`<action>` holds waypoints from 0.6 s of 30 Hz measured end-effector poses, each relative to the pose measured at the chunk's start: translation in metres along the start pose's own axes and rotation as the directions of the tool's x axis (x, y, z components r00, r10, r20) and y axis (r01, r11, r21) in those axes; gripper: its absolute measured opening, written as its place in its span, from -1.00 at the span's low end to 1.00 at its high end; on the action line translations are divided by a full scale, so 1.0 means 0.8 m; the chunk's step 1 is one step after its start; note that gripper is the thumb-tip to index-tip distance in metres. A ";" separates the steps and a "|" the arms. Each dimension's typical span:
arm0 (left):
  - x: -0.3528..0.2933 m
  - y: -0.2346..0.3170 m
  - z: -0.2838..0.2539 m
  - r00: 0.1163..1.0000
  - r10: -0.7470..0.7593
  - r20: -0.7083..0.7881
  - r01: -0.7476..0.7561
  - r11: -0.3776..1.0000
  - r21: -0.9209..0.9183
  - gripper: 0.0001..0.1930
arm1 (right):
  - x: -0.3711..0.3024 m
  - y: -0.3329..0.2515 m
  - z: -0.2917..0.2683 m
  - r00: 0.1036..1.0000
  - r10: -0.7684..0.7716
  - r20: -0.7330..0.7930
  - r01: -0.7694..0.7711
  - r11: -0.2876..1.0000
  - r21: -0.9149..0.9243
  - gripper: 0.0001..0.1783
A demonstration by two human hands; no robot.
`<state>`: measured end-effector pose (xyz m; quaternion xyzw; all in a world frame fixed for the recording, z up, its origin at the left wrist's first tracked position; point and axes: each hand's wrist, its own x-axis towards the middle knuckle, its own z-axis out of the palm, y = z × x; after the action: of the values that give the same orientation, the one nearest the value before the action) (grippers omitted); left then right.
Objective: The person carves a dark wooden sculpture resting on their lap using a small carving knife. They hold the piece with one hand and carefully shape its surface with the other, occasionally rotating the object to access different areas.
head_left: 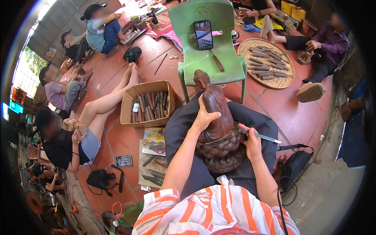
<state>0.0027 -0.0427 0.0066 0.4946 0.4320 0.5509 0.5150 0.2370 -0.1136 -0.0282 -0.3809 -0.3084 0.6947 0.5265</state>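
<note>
Head view shows a dark wooden statue point(222, 111) standing in the person's lap between dark trouser legs point(178, 137). Its form looks well advanced: curled head, draped body and petalled base are all cut. How much finishing remains cannot be told. Its long axis runs from the base, near the person's belly, up to the head, which points away toward the chair and slightly left; the front's direction is unclear. The left hand point(205, 117) grips its upper body; the right hand point(252, 143) closes around a slim grey tool point(268, 138) beside the base, contact uncertain. Beyond are a green chair point(196, 64), a cardboard box point(126, 105) of tools and a woven tray point(244, 47).
</note>
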 end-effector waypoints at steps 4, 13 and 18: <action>0.011 -0.007 -0.006 0.999 0.014 0.035 -0.014 1.000 0.006 0.03 | 0.001 0.000 -0.001 1.000 -0.015 0.015 0.016 1.000 -0.019 -0.61; 0.022 -0.021 -0.008 0.999 0.035 0.028 -0.034 0.999 -0.038 -0.02 | 0.005 -0.010 0.008 0.999 0.036 0.011 -0.036 0.999 0.023 -0.66; 0.030 -0.023 -0.011 0.999 0.047 0.013 -0.047 0.999 0.001 -0.08 | 0.008 -0.009 0.012 0.998 0.049 -0.035 -0.049 0.999 0.000 -0.69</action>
<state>-0.0028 -0.0166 -0.0106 0.5086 0.4174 0.5592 0.5043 0.2314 -0.1056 -0.0186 -0.4008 -0.2900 0.7005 0.5143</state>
